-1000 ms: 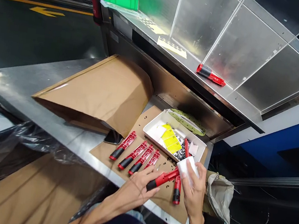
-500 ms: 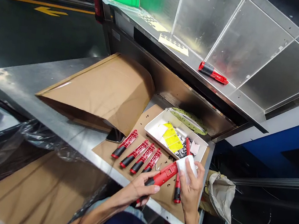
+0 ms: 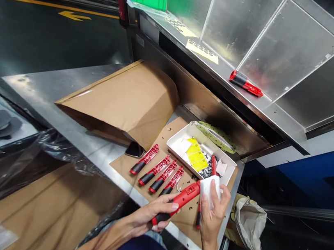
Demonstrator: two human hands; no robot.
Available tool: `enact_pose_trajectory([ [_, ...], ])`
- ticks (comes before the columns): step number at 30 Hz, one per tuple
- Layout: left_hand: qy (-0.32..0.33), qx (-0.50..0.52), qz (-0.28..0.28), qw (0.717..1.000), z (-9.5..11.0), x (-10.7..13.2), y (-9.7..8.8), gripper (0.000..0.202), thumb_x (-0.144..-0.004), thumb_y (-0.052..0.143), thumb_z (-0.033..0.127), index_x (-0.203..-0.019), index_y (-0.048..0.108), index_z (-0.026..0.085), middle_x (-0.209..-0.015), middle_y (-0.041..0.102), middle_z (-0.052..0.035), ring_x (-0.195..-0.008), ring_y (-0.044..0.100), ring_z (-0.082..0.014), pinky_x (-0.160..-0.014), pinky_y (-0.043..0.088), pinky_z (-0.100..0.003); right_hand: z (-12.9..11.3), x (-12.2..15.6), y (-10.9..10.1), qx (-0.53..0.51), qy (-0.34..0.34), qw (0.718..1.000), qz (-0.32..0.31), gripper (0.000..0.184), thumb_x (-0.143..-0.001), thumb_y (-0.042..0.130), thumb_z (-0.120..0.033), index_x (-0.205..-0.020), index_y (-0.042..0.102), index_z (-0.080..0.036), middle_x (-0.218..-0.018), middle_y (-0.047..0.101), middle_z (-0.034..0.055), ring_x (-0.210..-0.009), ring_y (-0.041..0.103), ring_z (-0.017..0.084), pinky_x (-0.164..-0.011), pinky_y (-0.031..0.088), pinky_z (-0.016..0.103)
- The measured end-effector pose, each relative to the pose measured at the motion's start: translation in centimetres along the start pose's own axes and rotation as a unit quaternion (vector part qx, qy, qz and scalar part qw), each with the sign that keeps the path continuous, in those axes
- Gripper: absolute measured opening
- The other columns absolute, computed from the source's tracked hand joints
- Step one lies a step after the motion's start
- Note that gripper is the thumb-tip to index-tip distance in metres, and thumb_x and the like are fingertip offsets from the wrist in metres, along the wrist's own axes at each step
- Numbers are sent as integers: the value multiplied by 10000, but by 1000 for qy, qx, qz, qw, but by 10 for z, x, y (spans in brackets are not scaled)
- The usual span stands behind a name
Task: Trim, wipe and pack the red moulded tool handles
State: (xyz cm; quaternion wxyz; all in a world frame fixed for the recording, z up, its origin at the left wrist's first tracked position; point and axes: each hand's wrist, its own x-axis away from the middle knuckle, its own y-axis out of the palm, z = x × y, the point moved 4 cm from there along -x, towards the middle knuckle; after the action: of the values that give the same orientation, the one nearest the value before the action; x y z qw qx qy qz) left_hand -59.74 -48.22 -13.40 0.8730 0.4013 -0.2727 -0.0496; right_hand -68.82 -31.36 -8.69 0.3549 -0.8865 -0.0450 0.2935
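My left hand (image 3: 151, 214) is wrapped round the black grip end of a red-and-black plastic tool handle (image 3: 186, 194). The handle slants up to the right over the cardboard-covered bench. In my right hand (image 3: 215, 218) is a white sponge-like pad (image 3: 206, 184), pinched between thumb and fingers and pressed against the handle's far end, which it covers. Another red-and-black handle piece (image 3: 198, 218) lies beneath, partly hidden by my right hand. Left of my hands, several similar open handle halves (image 3: 162, 176) lie side by side on the cardboard.
A white tray (image 3: 172, 145) holds small black parts, yellow labels (image 3: 197, 154) and a red piece. Behind it lies a green pouch (image 3: 215, 136). A large brown paper bag (image 3: 121, 98) covers the left bench, a phone (image 3: 135, 150) by its mouth. Another handle (image 3: 246, 83) sits on the shelf.
The whole view has shifted slightly to the right. My left hand still grips the handle, and the white pad in my right hand stays at its far end, tilted a little more upright.
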Motion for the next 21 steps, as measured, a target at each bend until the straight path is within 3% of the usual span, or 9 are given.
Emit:
enact_pose_trajectory([
  [2,19,11,12,1000,-1,3,-5,687,-715,837,432,-1311,572,217,-868,586,23,-378,399,8,-335,174,-167,19,-10,18,44,21,998,-44,469,-1001,435,-437,-1418,549,-255,-1331,465,136,-1190,539,256,-941,492,419],
  [5,75,23,34,996,6,13,-17,717,-714,843,466,-1330,568,223,-927,644,-17,-387,385,7,-341,208,-165,67,-35,42,110,61,987,-103,514,-1001,366,-484,-1387,584,-225,-1315,498,155,-1071,593,252,-834,517,401],
  [8,138,57,58,987,24,24,-28,648,-788,780,522,-1316,594,197,-1008,694,-82,-422,381,2,-369,284,-153,104,-61,62,133,61,981,-129,522,-984,366,-488,-1351,616,-213,-1318,524,163,-1079,581,269,-860,497,435],
  [10,136,113,60,982,32,29,-33,567,-869,680,551,-1291,620,177,-1078,701,-129,-424,352,7,-371,297,-140,114,-74,73,146,50,978,-140,516,-964,404,-499,-1348,612,-224,-1348,530,160,-1155,541,293,-917,466,478],
  [14,74,238,49,967,35,33,-33,477,-937,601,486,-1343,599,237,-1204,678,-155,-411,352,22,-359,297,-100,100,-72,88,160,34,975,-150,487,-963,417,-492,-1293,618,-196,-1383,515,179,-1257,474,317,-987,413,507],
  [16,50,276,48,959,34,33,-28,475,-927,623,467,-1359,591,272,-1217,684,-133,-491,522,-20,-405,389,-103,86,-52,97,158,31,970,-181,425,-989,380,-447,-1201,648,-195,-1250,595,158,-1116,572,272,-899,459,416],
  [18,36,305,41,951,33,32,-20,465,-929,619,464,-1355,597,278,-1184,710,-110,-693,686,-113,-507,508,-150,73,-23,109,156,28,959,-233,359,-1000,375,-391,-1120,663,-213,-1044,662,100,-897,638,222,-746,466,327],
  [21,34,321,35,946,35,31,-8,455,-974,557,425,-1375,577,211,-1131,735,-115,-968,728,-205,-732,601,-262,62,19,129,164,27,940,-297,313,-1003,382,-335,-1060,668,-220,-902,679,63,-729,645,195,-625,417,283],
])
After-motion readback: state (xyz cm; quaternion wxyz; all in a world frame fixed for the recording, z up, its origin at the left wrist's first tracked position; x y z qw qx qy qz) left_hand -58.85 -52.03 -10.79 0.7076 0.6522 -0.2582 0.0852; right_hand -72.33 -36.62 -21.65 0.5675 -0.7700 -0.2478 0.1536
